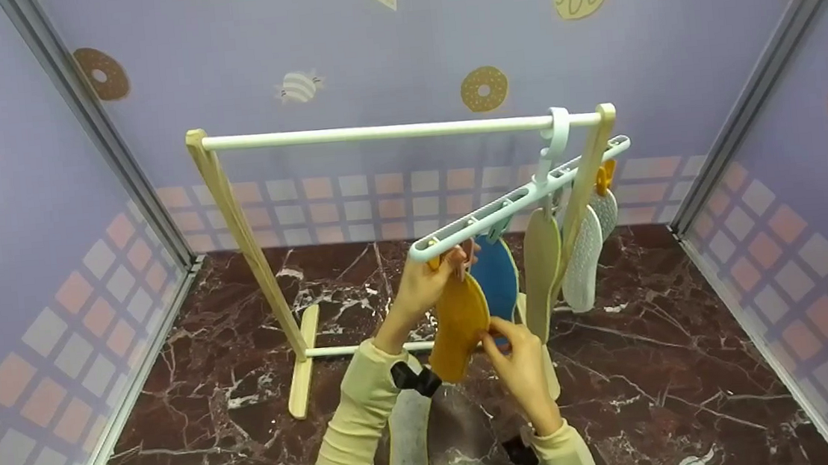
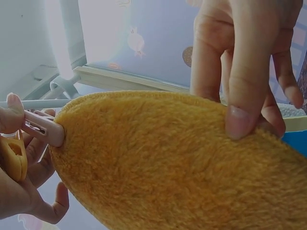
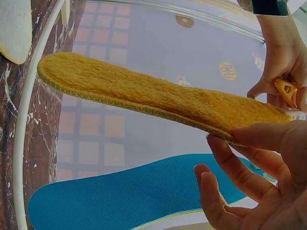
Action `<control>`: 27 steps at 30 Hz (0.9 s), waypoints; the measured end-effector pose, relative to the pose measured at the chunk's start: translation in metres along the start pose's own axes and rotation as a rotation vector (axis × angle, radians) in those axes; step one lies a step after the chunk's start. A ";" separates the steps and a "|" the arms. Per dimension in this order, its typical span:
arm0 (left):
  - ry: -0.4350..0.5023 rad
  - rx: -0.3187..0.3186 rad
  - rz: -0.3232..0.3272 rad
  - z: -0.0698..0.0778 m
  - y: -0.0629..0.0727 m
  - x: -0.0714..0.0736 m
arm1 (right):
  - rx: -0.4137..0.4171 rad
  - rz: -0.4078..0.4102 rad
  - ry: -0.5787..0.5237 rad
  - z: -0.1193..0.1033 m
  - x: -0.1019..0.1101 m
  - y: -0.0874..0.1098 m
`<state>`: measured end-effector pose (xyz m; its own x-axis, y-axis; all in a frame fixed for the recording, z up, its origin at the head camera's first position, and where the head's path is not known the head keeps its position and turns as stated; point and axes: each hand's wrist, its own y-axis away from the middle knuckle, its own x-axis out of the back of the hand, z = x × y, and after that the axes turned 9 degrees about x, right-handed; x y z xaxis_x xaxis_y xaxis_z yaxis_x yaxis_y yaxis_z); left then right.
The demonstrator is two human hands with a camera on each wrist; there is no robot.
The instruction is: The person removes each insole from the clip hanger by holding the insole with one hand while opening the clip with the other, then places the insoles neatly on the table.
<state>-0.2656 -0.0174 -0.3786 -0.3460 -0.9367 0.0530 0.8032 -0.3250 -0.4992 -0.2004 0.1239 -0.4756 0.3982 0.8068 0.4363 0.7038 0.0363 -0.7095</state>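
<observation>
A fuzzy orange insole point(image 1: 460, 326) hangs below the near end of a white clip hanger point(image 1: 484, 220). At its top edge, my left hand point(image 1: 418, 284) pinches a pink clip point(image 2: 50, 130), whose jaws sit over the insole's rim. An orange clip point(image 2: 14, 155) dangles beside that palm. Partway down, my right hand point(image 1: 518, 351) pinches the insole's side edge between thumb and fingers. Just behind hangs a blue insole point(image 3: 120, 196), held by a green clip point(image 1: 500, 229). Farther along the hanger are a beige insole point(image 1: 543, 273) and white insoles point(image 1: 583, 263).
The hanger hooks over the white bar point(image 1: 375, 132) of a wooden rack, near its right post point(image 1: 587, 195). A grey insole point(image 1: 409, 446) lies on the dark marbled surface point(image 1: 215, 445) under my left forearm. Patterned walls point(image 1: 383, 55) enclose the back and sides.
</observation>
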 end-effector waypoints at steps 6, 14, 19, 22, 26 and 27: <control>-0.026 -0.027 -0.002 0.000 -0.001 0.000 | 0.002 0.005 0.009 0.001 0.000 0.000; 0.003 0.050 0.036 0.006 0.001 -0.001 | 0.022 0.007 0.059 0.004 0.000 0.004; 0.004 0.064 0.043 0.008 0.000 -0.001 | 0.014 0.006 0.055 0.005 0.000 0.004; 0.009 0.080 0.050 0.008 0.000 -0.001 | 0.008 0.000 0.050 0.005 0.001 0.004; 0.048 0.104 0.043 0.008 0.000 -0.001 | 0.002 -0.015 0.059 0.004 0.002 0.005; 0.059 0.107 0.040 0.008 0.000 -0.002 | 0.001 -0.018 0.062 0.004 0.002 0.005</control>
<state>-0.2609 -0.0172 -0.3717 -0.3375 -0.9412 -0.0174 0.8633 -0.3022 -0.4043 -0.1985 0.1285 -0.4807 0.4214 0.7679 0.4825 0.7106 0.0510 -0.7018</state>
